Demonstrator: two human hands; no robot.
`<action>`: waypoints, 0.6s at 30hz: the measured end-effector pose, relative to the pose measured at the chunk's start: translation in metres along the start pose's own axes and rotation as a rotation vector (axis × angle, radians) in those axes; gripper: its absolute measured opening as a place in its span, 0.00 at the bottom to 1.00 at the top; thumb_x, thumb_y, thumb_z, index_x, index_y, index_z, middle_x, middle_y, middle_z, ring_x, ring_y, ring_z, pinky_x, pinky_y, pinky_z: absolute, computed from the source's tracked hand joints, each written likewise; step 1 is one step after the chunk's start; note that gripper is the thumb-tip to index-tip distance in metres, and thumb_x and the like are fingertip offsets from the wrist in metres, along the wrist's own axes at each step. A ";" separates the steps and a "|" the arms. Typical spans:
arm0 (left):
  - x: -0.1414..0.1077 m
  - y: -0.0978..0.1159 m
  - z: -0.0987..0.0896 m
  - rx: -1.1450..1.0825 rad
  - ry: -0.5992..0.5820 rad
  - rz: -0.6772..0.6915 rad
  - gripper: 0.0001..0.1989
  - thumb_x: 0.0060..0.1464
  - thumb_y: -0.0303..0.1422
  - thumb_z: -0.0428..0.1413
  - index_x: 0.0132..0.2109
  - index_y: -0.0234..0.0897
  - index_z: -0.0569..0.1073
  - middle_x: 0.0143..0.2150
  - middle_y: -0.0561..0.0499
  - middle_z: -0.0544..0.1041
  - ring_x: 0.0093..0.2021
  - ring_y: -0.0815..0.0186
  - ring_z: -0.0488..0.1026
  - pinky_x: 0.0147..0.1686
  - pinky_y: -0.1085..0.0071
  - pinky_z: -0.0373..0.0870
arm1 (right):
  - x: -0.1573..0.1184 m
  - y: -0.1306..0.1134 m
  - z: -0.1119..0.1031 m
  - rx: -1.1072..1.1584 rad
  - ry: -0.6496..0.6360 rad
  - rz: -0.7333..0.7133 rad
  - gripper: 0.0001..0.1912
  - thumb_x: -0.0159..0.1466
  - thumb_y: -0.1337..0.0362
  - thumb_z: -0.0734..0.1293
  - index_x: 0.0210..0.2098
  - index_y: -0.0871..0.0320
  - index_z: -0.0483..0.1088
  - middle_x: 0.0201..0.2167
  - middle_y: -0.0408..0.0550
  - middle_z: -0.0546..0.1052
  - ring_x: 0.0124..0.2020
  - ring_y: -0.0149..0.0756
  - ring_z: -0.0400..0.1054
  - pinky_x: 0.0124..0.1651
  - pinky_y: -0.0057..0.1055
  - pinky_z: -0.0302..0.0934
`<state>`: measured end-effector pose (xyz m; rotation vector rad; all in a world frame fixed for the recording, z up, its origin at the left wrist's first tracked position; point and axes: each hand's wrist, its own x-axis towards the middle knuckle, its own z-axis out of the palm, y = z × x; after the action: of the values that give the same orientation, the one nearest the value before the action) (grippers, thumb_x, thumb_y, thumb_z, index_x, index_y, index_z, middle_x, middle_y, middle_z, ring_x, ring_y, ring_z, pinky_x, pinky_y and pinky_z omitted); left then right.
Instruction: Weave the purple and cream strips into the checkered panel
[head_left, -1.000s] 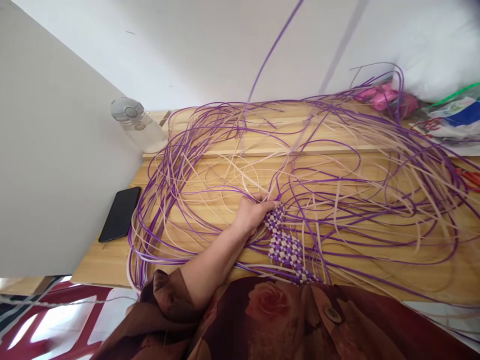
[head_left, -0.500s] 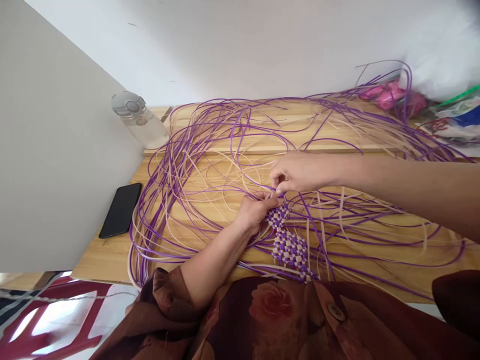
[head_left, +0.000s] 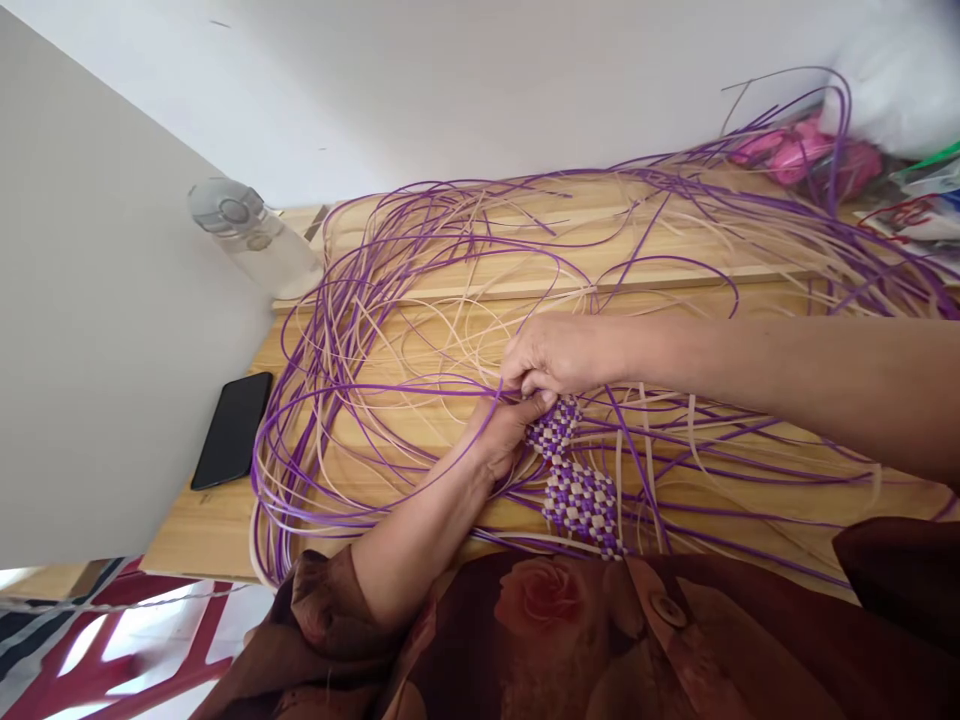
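A purple and cream woven piece point(head_left: 581, 497) lies close to my body, its checked pattern made of narrow plastic strips. My left hand point(head_left: 508, 432) is closed on the far end of this weaving, thumb along its edge. Directly beyond it, my right hand point(head_left: 551, 355) has its fingers pinched on a purple strip point(head_left: 498, 395) where it meets the weaving. The fingertips of both hands nearly touch and partly cover the strips there. Long loose purple and cream strips point(head_left: 337, 330) fan out from the piece to both sides.
A clear bottle with a grey lid point(head_left: 259, 235) stands at the back left. Nearer on that side lies a black phone point(head_left: 232, 430). Pink bundles point(head_left: 799, 152) and plastic bags point(head_left: 892, 95) sit at the back right. Behind the wooden table point(head_left: 187, 535) rises a white wall.
My right hand has moved a little left and closer to my left hand. A purple strip now loops across my left wrist. The whole view has shifted slightly.
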<state>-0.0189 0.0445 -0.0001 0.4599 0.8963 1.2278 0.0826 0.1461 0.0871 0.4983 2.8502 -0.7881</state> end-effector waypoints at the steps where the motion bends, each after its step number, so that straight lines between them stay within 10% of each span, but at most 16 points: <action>1: 0.000 0.002 0.001 -0.008 0.017 -0.011 0.21 0.31 0.32 0.72 0.37 0.35 0.78 0.35 0.49 0.81 0.39 0.61 0.77 0.46 0.65 0.71 | 0.000 0.001 0.000 -0.007 0.009 -0.011 0.11 0.56 0.76 0.65 0.27 0.55 0.76 0.25 0.38 0.76 0.30 0.28 0.65 0.37 0.26 0.53; 8: 0.003 0.008 0.001 -0.001 0.180 -0.170 0.16 0.30 0.25 0.68 0.33 0.34 0.78 0.26 0.50 0.79 0.27 0.62 0.75 0.35 0.64 0.72 | 0.010 -0.005 -0.001 -0.118 0.080 -0.087 0.10 0.56 0.75 0.64 0.30 0.58 0.77 0.26 0.40 0.76 0.26 0.27 0.63 0.32 0.26 0.51; 14: 0.002 0.009 0.005 -0.103 0.234 -0.253 0.09 0.38 0.25 0.66 0.31 0.31 0.77 0.26 0.46 0.79 0.29 0.59 0.77 0.38 0.64 0.75 | -0.014 -0.035 -0.020 -0.319 0.547 0.092 0.11 0.66 0.62 0.64 0.33 0.60 0.77 0.27 0.47 0.77 0.28 0.31 0.66 0.32 0.30 0.52; 18: 0.000 0.012 0.009 -0.157 0.230 -0.341 0.04 0.43 0.24 0.63 0.30 0.30 0.76 0.26 0.45 0.79 0.30 0.60 0.78 0.39 0.64 0.76 | -0.056 -0.041 0.021 -0.324 0.511 0.074 0.11 0.65 0.61 0.67 0.29 0.57 0.76 0.25 0.44 0.76 0.27 0.32 0.68 0.34 0.31 0.56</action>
<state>-0.0188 0.0493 0.0137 0.0348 1.0168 1.0379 0.1221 0.0868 0.1009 0.8506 3.2988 -0.1870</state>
